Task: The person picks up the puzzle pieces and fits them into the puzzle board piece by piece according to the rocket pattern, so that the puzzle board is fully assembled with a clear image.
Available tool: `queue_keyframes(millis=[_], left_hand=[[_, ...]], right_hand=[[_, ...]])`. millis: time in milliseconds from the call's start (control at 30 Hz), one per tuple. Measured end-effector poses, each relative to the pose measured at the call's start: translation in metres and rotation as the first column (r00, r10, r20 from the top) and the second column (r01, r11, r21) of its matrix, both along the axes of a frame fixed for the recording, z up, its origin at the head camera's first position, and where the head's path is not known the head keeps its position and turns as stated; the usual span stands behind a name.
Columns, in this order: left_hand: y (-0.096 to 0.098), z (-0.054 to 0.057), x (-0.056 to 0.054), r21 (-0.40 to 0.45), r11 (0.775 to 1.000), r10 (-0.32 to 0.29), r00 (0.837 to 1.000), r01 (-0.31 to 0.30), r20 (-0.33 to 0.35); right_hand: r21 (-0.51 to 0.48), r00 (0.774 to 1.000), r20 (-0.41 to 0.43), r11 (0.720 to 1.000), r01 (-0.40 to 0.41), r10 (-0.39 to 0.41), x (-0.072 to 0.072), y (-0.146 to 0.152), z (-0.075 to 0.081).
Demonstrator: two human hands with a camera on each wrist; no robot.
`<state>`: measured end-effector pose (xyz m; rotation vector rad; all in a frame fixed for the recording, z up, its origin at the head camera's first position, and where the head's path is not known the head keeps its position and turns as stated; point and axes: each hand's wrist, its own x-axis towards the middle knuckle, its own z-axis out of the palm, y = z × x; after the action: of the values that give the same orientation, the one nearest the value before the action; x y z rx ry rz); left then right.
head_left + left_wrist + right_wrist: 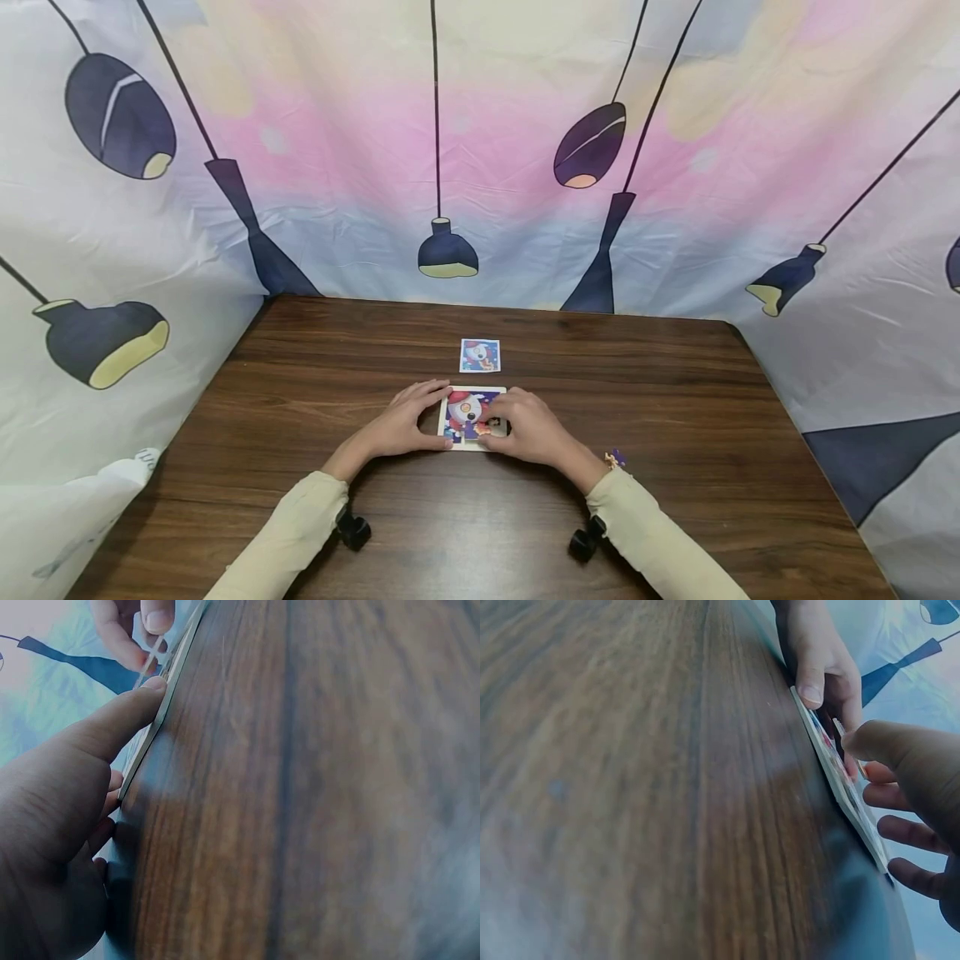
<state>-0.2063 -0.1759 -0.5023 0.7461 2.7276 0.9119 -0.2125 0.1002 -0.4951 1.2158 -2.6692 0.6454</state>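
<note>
A square picture puzzle board (pixel 480 389) with a pale rim and a white cartoon character on it lies flat on the table. My left hand (pixel 397 422) holds the board at its left side, thumb at the near edge and fingers at the far edge. Over the board's right part, my right hand (pixel 527 427) pinches a thin flat puzzle piece (pixel 151 660) between thumb and fingers. That piece is tilted up from the board in the left wrist view. The right fingers hide part of the picture.
Just beyond the board lies a small square card (pixel 480 356) with a similar picture. Everything rests on a dark wooden table (pixel 637 517). A printed cloth (pixel 510 167) with lamp drawings hangs around its back and sides.
</note>
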Motion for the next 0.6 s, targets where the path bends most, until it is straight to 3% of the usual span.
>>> queue_keyframes(millis=[600], left_hand=[[-0.0009,-0.0004,0.0,0.009,1.0,-0.009,1.0,0.009,0.003]], right_hand=[[0.039,0.999,0.029,0.998,0.039,-0.04,0.0032,-0.0074,-0.0031]])
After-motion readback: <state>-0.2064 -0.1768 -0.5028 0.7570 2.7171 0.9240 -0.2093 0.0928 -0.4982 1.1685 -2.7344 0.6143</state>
